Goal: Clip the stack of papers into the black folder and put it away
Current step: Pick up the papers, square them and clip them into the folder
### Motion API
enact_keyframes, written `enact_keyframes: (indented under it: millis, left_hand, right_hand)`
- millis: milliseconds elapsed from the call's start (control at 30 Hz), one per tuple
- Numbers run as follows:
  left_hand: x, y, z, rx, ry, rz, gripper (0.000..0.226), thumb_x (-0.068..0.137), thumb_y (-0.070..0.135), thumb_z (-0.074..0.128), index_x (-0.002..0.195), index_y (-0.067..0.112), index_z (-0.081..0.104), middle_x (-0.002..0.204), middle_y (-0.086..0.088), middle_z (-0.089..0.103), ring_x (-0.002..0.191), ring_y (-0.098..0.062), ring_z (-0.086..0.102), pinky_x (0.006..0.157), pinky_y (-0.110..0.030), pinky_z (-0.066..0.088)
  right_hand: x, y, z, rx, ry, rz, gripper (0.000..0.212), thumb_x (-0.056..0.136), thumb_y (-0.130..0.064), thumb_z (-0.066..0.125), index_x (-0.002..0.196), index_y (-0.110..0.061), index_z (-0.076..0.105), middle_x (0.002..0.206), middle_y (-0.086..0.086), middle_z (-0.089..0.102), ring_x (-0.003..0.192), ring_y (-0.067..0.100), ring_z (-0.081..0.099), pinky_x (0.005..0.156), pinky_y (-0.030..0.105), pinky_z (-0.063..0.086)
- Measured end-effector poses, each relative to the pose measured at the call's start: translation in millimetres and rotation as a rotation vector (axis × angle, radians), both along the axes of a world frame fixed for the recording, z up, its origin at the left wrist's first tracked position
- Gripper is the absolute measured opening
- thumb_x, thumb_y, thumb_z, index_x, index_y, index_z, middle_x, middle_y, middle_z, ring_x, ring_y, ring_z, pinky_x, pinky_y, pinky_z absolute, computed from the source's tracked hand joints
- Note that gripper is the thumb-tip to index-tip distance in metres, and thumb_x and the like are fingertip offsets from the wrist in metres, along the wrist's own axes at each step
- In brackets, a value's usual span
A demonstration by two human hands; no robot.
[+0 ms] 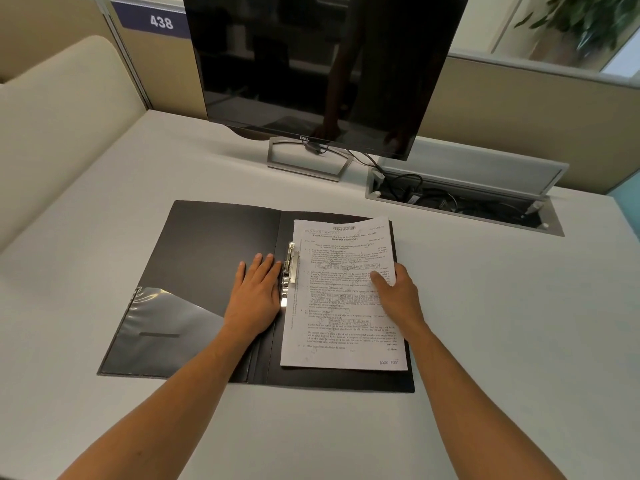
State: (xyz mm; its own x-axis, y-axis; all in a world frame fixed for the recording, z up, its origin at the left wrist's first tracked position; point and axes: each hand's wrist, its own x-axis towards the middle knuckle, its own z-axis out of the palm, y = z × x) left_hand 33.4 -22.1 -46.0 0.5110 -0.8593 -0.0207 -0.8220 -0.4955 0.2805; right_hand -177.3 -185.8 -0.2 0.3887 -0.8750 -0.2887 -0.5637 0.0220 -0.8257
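Head view: I see the black folder (214, 271) lying open and flat on the white desk (502, 323), in front of the dark monitor (318, 71).
Folder look: matte black inside, with a clear plastic corner pocket (169, 327) on its left leaf and a silver metal clip (290, 271) standing just right of the spine.
Papers look: the stack of papers (343, 306) is white, printed with dense black text and small tables, its near right corner marked "BOOK POST".
Papers place: I see the stack lying on the folder's right leaf, its left edge at the clip; I cannot tell whether the clip bears down on it.
Long axis: the stack's long side runs away from me toward the monitor, header at the far end, leaning slightly to the right; the spine runs the same way.
Left hand (256, 292): flat, palm down, fingers together, pressing the left leaf just beside the clip, gripping nothing.
Right hand (398, 292): on the stack's right edge, thumb on top of the sheet, fingers curled past the edge; I take it as pinching the papers.
Behind: an open cable tray (460, 202) sits at the far right of the desk.
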Motion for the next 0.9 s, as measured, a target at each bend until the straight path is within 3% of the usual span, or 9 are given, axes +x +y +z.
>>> enact_keyframes:
  millis: [100, 200, 233, 300, 433, 500, 633, 767, 900]
  left_hand:
    - [0, 0, 0, 0.000, 0.005, 0.002, 0.074, 0.089, 0.048, 0.000, 0.150, 0.018, 0.028, 0.159, -0.004, 0.023, 0.149, -0.021, 0.008, 0.120, -0.042, -0.004]
    - [1, 0, -1, -0.004, 0.002, -0.002, 0.073, 0.090, 0.048, 0.002, 0.150, 0.017, 0.029, 0.159, -0.005, 0.024, 0.149, -0.021, 0.009, 0.120, -0.043, -0.003]
    - [1, 0, -1, -0.005, 0.000, -0.003, 0.073, 0.090, 0.048, 0.002, 0.150, 0.017, 0.029, 0.159, -0.005, 0.024, 0.149, -0.021, 0.009, 0.120, -0.043, -0.003]
    - [0, 0, -1, -0.006, -0.004, -0.002, 0.074, 0.089, 0.048, 0.001, 0.150, 0.017, 0.029, 0.159, -0.005, 0.024, 0.149, -0.021, 0.009, 0.120, -0.043, -0.003]
    - [0, -1, 0, 0.009, -0.006, -0.003, 0.076, 0.088, 0.050, -0.001, 0.150, 0.018, 0.028, 0.160, -0.004, 0.023, 0.149, -0.021, 0.008, 0.121, -0.043, -0.003]
    - [1, -1, 1, 0.009, 0.006, -0.003, 0.073, 0.090, 0.048, 0.001, 0.150, 0.018, 0.029, 0.159, -0.004, 0.024, 0.149, -0.021, 0.009, 0.120, -0.043, -0.003]
    - [3, -1, 1, -0.048, 0.017, 0.012, 0.052, 0.099, 0.034, 0.025, 0.146, 0.017, 0.039, 0.155, -0.006, 0.034, 0.148, -0.024, 0.018, 0.121, -0.044, 0.004]
    - [7, -8, 7, -0.200, 0.129, 0.071, 0.039, 0.094, 0.007, 0.044, 0.131, 0.009, 0.055, 0.134, -0.012, 0.059, 0.133, -0.033, 0.045, 0.113, -0.049, 0.031]
    - [4, -22, 28, -0.317, 0.396, 0.213, 0.041, 0.098, 0.008, 0.038, 0.137, 0.010, 0.049, 0.123, -0.010, 0.065, 0.107, -0.029, 0.062, 0.094, -0.041, 0.050]
  right_hand:
    - [-2, -1, -1, -0.147, 0.130, 0.037, 0.054, 0.088, -0.060, 0.048, 0.125, -0.021, 0.053, 0.121, 0.002, 0.060, 0.106, 0.021, 0.059, 0.088, 0.041, 0.055]
    - [-8, -7, -11, -0.168, 0.211, -0.001, 0.091, 0.074, -0.086, 0.025, 0.122, -0.014, 0.053, 0.119, 0.010, 0.059, 0.107, 0.027, 0.059, 0.088, 0.048, 0.055]
    - [-9, -7, -7, -0.150, 0.210, -0.021, 0.091, 0.076, -0.084, 0.024, 0.124, -0.012, 0.052, 0.121, 0.011, 0.059, 0.110, 0.029, 0.059, 0.091, 0.048, 0.054]
    - [-9, 0, 6, -0.130, 0.200, -0.062, 0.066, 0.092, -0.061, 0.035, 0.135, -0.012, 0.047, 0.129, 0.012, 0.056, 0.116, 0.028, 0.056, 0.096, 0.040, 0.050]
    - [-17, 5, 8, -0.141, 0.186, -0.072, 0.041, 0.099, -0.023, 0.046, 0.138, -0.010, 0.045, 0.125, 0.010, 0.060, 0.102, 0.021, 0.058, 0.083, 0.028, 0.045]
    - [-18, 8, 6, -0.151, 0.173, -0.043, 0.033, 0.098, -0.019, 0.049, 0.129, -0.011, 0.050, 0.123, 0.009, 0.062, 0.095, 0.018, 0.059, 0.078, 0.027, 0.049]
    - [-16, 8, 6, -0.103, 0.172, -0.008, 0.041, 0.095, -0.019, 0.053, 0.135, -0.017, 0.045, 0.129, 0.005, 0.060, 0.108, 0.026, 0.062, 0.084, 0.035, 0.053]
    - [-16, 6, 9, -0.074, 0.167, -0.018, 0.044, 0.095, -0.019, 0.055, 0.136, -0.017, 0.042, 0.131, 0.008, 0.058, 0.110, 0.027, 0.061, 0.083, 0.035, 0.052]
    - [-18, 6, 9, -0.071, 0.168, -0.006, 0.044, 0.094, -0.020, 0.057, 0.136, -0.018, 0.042, 0.131, 0.008, 0.058, 0.110, 0.027, 0.061, 0.084, 0.035, 0.052]
